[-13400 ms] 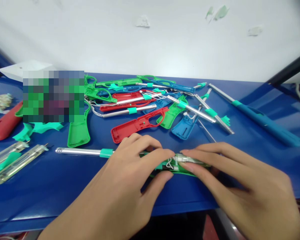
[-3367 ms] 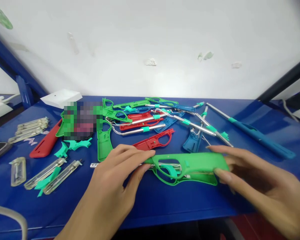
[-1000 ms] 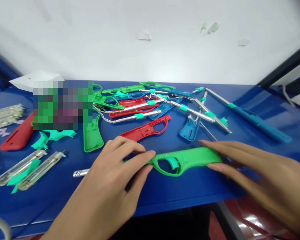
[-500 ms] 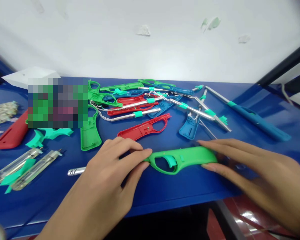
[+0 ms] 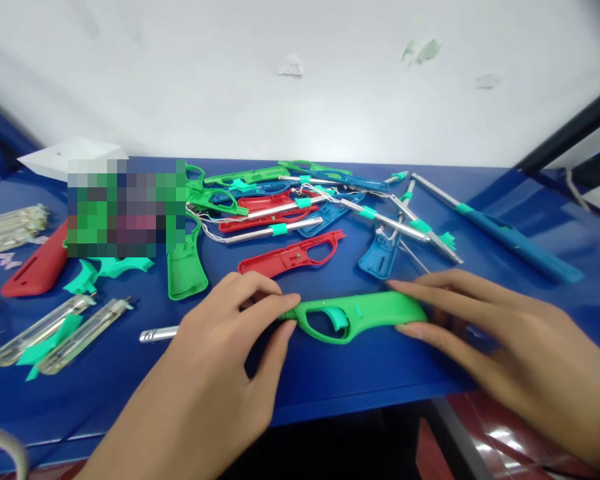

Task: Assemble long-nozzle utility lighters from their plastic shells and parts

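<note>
A green gas lighter (image 5: pixel 380 316) lies lengthwise between my hands above the blue table's front part, its teal trigger showing inside the finger loop. My left hand (image 5: pixel 225 347) pinches its narrow front end between thumb and fingers. Past that hand, to the left, sticks out a metal tube (image 5: pixel 159 333), most of it hidden behind the fingers. At the handle end, my right hand (image 5: pixel 510 347) grips with fingers on top and thumb below. Just beyond the lighter rest a red half shell (image 5: pixel 285 255) and a blue half shell (image 5: pixel 379 257).
Several metal tubes with teal collars (image 5: pixel 275 230) and coloured shells lie behind. A blue lighter (image 5: pixel 520 243) is at right. Clear fuel tanks (image 5: pixel 83 337), teal triggers (image 5: pixel 84 277) and a red shell (image 5: pixel 37 263) are at left. Part of the left side is blurred out. The table edge (image 5: pixel 360 407) is close.
The view has shifted slightly, so the parts at left appear further right. Both hands keep their hold on the green lighter, which sits nearly the same.
</note>
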Tool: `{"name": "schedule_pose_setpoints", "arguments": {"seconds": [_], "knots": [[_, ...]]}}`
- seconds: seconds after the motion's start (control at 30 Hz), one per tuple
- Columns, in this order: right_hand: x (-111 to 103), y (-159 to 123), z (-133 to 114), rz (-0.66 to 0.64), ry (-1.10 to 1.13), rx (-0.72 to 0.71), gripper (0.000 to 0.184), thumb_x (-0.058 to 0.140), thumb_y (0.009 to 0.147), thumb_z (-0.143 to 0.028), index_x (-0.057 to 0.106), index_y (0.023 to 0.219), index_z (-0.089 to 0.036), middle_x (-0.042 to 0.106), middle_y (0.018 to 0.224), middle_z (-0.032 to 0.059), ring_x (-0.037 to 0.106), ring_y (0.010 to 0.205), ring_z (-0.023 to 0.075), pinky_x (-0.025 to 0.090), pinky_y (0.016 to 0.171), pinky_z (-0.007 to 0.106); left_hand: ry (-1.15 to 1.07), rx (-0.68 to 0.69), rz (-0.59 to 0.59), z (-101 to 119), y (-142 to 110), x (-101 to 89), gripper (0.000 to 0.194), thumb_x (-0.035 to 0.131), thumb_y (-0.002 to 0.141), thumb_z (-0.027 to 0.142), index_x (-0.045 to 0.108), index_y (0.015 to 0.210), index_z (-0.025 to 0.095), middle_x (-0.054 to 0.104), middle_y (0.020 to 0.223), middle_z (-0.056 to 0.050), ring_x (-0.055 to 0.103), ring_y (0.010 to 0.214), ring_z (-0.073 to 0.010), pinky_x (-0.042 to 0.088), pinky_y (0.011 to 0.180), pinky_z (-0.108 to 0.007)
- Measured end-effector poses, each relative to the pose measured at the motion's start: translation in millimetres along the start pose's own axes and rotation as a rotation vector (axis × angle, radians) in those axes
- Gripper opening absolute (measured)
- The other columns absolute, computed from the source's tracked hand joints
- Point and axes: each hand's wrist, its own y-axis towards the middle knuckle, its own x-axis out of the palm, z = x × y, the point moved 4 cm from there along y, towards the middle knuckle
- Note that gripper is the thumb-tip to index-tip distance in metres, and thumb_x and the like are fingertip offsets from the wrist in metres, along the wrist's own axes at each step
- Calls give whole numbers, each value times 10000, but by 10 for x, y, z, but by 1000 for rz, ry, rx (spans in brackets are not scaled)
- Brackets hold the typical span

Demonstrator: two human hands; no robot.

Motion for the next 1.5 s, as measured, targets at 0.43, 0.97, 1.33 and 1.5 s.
{"name": "schedule_pose_setpoints", "arguments": {"seconds": [0.43, 0.97, 1.33, 1.5], "knots": [[-7, 28, 10, -42, 18, 16, 377, 551, 1161, -565, 705, 1444, -370, 785, 1384, -1, 861, 1042, 242, 723, 806, 358, -91, 122, -45, 42, 30, 146, 274, 724, 1114, 203, 690, 1372, 290, 705, 1288, 39, 670, 1197, -143, 537, 1060, -272], [-101, 173, -87, -29, 37, -56, 404, 498, 1179, -557, 733, 1411, -324, 804, 1321, 49, 850, 1091, 285, 740, 852, 463, -53, 117, -63, 54, 154, 157, 164, 753, 1079, 205, 790, 1230, 255, 757, 1205, 1, 738, 1059, -188, 618, 953, -308], [-62, 102, -73, 16, 65, -39, 306, 544, 1172, -500, 708, 1392, -363, 774, 1327, 33, 824, 1100, 272, 688, 896, 452, -39, 44, -127, 44, 80, 148, 325, 761, 1089, 334, 671, 1401, 336, 705, 1376, 24, 714, 1219, -184, 584, 1089, -351], [-26, 123, -87, 33, 84, -33, 286, 574, 1163, -468, 718, 1379, -347, 773, 1332, 36, 814, 1120, 265, 671, 928, 418, -38, 70, -90, 44, 86, 154, 302, 774, 1074, 258, 663, 1351, 310, 699, 1306, 22, 713, 1182, -170, 568, 1057, -325]]}}
